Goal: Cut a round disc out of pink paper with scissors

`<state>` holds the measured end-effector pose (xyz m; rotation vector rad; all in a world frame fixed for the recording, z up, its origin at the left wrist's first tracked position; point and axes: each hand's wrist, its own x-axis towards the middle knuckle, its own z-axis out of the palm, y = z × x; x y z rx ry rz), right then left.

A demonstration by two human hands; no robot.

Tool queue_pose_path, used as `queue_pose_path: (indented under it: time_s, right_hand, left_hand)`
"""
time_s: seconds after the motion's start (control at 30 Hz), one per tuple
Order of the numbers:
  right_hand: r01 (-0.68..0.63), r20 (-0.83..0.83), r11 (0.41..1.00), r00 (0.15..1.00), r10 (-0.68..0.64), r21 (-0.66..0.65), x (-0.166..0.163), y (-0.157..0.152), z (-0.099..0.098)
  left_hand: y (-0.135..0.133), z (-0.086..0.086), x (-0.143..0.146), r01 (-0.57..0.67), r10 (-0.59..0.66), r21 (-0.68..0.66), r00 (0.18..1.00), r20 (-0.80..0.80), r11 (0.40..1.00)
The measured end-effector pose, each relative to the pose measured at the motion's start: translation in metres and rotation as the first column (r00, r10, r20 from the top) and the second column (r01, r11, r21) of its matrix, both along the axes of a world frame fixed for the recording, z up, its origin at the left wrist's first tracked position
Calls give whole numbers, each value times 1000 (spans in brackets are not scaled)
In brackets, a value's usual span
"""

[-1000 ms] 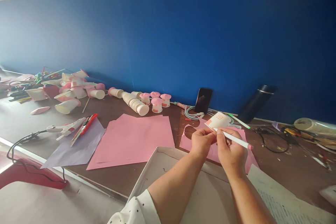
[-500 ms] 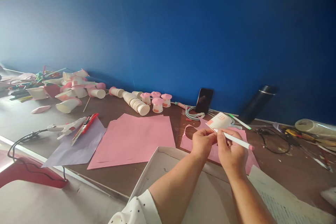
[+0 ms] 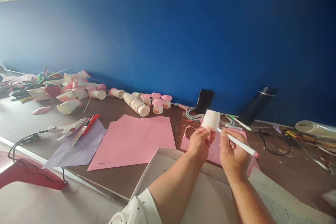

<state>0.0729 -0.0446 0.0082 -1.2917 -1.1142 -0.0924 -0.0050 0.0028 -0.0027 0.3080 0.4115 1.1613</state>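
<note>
My left hand (image 3: 200, 141) pinches the rim of a small paper cup (image 3: 211, 119), raised above the pink cut sheet (image 3: 215, 148). My right hand (image 3: 233, 154) grips a white pen (image 3: 237, 142), tip beside the cup. Bare tabletop (image 3: 291, 171) lies right; a box edge (image 3: 168, 152) runs just below.

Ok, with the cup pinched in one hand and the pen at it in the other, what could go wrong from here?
The left hand pinches the paper cup only at its rim, so pen pressure might dent or twist it. The right hand holds the pen far back from the tip, so a line could wobble. The pink sheet lies right below and might catch stray marks.
</note>
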Motion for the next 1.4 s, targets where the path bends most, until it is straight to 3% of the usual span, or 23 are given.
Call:
queue_pose_path:
  time_s: [0.83,1.17,1.4]
  right_hand:
    - [95,86,986,993,-83,-136,1,-2,0]
    - [76,73,983,995,-65,-166,1,-1,0]
    - [12,-18,1000,1000,-12,-4,0,-1,3]
  left_hand:
    - [-5,6,0,39,-39,11,999,-10,999]
    - [-5,5,0,43,-43,21,999,5,999]
    - [-4,6,-2,37,-37,-14,999,36,999]
